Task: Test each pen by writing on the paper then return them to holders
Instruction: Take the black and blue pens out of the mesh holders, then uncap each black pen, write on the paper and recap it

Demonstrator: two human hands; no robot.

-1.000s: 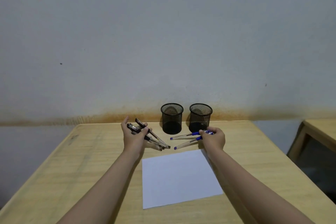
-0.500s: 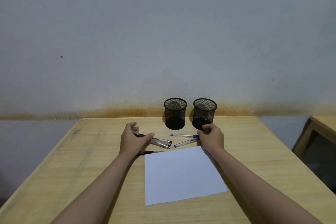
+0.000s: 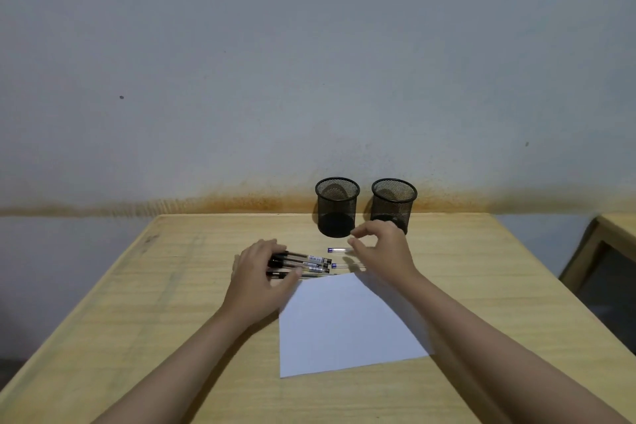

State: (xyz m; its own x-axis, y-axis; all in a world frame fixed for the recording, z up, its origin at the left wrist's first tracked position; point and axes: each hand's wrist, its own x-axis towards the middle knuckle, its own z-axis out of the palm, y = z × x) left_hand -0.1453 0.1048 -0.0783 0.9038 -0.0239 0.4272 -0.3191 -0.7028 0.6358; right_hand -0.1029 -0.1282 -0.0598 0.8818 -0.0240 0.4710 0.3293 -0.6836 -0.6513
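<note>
Several black-capped pens (image 3: 303, 263) lie side by side on the wooden table (image 3: 172, 286), just beyond the white paper (image 3: 344, 323). My left hand (image 3: 258, 275) rests over their cap ends, with fingers and thumb spread loosely on either side. Two blue-capped pens (image 3: 339, 249) lie right of them, one partly hidden under my right hand (image 3: 382, 251). That hand hovers above them with its fingers curled apart and holds nothing. Two black mesh holders, the left holder (image 3: 337, 206) and the right holder (image 3: 394, 203), stand at the table's far edge and look empty.
A stained grey wall rises right behind the holders. Part of a second wooden table (image 3: 616, 237) shows at the right, across a gap from this one.
Both hands have put their pens down on the table. The black pens now lie spread in a row, and my right hand has lifted off the blue pens.
</note>
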